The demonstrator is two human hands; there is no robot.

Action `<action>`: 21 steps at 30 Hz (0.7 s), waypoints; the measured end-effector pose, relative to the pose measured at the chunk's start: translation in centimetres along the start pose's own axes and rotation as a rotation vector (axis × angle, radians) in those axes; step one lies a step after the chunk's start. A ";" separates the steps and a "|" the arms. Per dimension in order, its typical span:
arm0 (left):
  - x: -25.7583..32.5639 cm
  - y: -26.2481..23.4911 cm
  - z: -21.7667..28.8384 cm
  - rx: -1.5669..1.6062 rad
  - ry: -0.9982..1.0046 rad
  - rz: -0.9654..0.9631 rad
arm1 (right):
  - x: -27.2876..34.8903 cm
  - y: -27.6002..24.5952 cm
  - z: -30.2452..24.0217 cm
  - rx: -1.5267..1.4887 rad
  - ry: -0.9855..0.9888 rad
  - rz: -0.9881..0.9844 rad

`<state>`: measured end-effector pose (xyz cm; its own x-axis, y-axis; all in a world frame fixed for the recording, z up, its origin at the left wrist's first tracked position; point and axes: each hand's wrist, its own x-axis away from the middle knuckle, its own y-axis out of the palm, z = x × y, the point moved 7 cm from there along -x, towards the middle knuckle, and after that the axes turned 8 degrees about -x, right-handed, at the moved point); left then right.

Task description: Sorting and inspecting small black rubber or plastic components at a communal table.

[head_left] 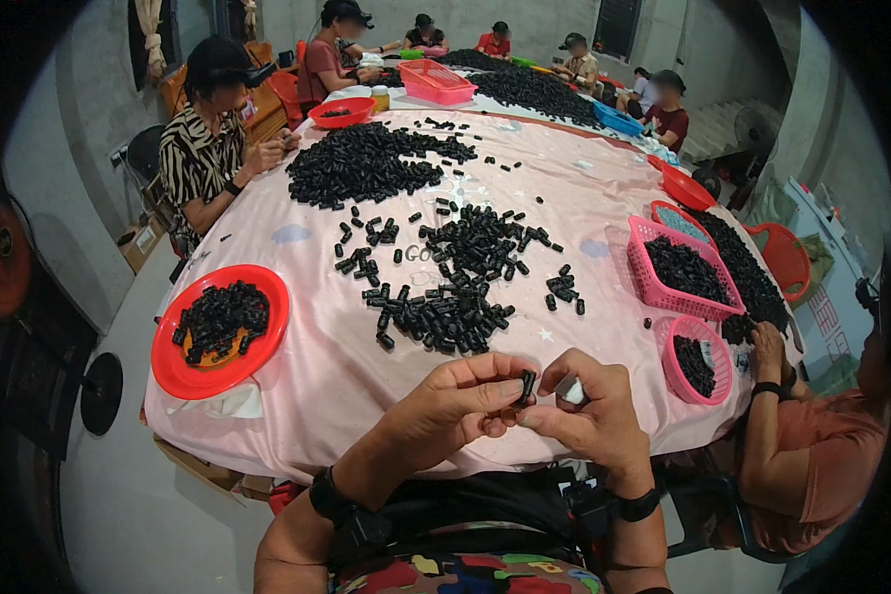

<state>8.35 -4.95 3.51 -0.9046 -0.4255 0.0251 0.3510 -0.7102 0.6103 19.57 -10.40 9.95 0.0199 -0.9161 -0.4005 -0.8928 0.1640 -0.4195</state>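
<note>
Over the near edge of the table, my left hand [450, 404] pinches a small black cylindrical plastic part [528, 386] between thumb and fingers, tilted slightly off upright. Close beside it on the right, my right hand [604, 411] is closed, thumb and forefinger curled around a small white piece [572, 391] whose kind I cannot make out. The right thumb tip comes very near the black part; whether it touches is unclear. Just beyond my hands lies a loose pile of similar black parts [450, 315], with another pile [480, 241] behind it.
A red plate [163, 346] of black parts sits at left. Pink baskets [643, 282] [675, 371] of parts stand at right, next to a co-worker's hand [768, 346]. A larger pile [356, 163] lies farther back. Other people sit around the pink-covered table [317, 297].
</note>
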 end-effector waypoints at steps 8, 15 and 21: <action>-0.2 0.4 -0.4 -0.025 0.026 -0.009 | 0.0 0.3 0.1 0.248 -0.085 0.015; -0.2 0.1 -0.4 -0.031 0.042 -0.025 | 0.1 0.3 0.0 0.386 -0.143 0.025; -0.1 0.3 -0.2 -0.085 0.057 0.024 | 0.1 0.3 -0.4 0.455 -0.223 0.066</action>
<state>8.58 -5.18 3.53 -0.8812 -0.4727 -0.0077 0.3939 -0.7432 0.5408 19.11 -10.59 10.10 0.1100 -0.8063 -0.5811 -0.6097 0.4070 -0.6802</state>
